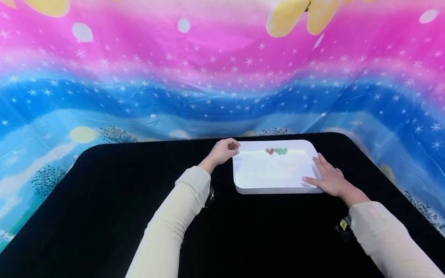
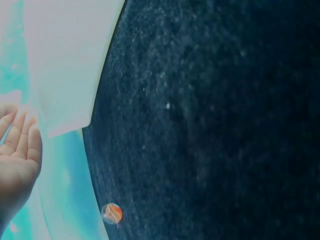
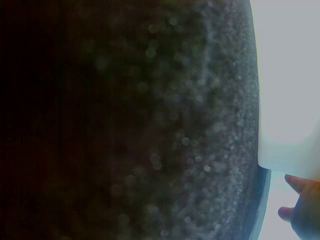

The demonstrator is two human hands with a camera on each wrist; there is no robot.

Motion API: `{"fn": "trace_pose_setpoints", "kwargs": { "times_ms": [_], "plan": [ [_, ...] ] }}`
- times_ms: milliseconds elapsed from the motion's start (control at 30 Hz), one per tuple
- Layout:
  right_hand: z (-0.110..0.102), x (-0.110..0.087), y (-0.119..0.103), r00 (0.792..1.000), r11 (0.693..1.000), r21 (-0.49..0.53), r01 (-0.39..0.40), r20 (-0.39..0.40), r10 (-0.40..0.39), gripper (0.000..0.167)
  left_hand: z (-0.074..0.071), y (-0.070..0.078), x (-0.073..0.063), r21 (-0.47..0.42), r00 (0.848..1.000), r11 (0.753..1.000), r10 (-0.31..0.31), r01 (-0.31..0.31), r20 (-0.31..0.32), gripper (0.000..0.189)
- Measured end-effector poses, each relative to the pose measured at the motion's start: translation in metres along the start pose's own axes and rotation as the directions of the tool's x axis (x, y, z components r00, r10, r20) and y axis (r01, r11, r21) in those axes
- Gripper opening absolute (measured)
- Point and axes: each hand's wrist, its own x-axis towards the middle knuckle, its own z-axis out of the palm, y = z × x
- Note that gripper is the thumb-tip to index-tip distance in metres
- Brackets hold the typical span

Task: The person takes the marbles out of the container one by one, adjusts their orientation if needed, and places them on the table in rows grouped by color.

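A shallow white tray (image 1: pixel 271 190) lies on the black table toward its far side. Along the tray's far wall sit a few reddish marbles (image 1: pixel 270 151) and several green marbles (image 1: pixel 281 151). My left hand (image 1: pixel 222 150) is at the tray's far left corner, fingertips and thumb right at the rim; the left wrist view shows its fingers (image 2: pixel 22 140) extended beside the tray's end. My right hand (image 1: pixel 330 177) rests against the right side, fingers spread and thumb over the near corner. One clear marble with an orange swirl (image 2: pixel 111 213) shows in the left wrist view.
Black cloth (image 1: pixel 104 216) covers the table, with rounded far corners. Just behind it hangs a pink and blue printed curtain (image 1: pixel 208 69). Dark wrist cameras (image 1: pixel 344 226) hang under both sleeves.
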Motion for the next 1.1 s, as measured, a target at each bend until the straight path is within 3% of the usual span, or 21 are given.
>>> {"fn": "trace_pose_setpoints", "kwargs": {
  "times_ms": [633,1100],
  "plan": [
    [0.001,-0.001,-0.003,1.0,1.0,-0.006,-0.012,-0.009,0.012,0.096,0.016,0.006,0.017,0.048,0.999,0.999,0.012,-0.013,0.034,0.026],
    [0.0,-0.001,-0.002,1.0,1.0,-0.009,-0.012,-0.011,0.012,0.096,0.031,0.016,0.023,0.008,0.999,1.0,0.026,-0.026,0.038,0.025]
  ]
}}
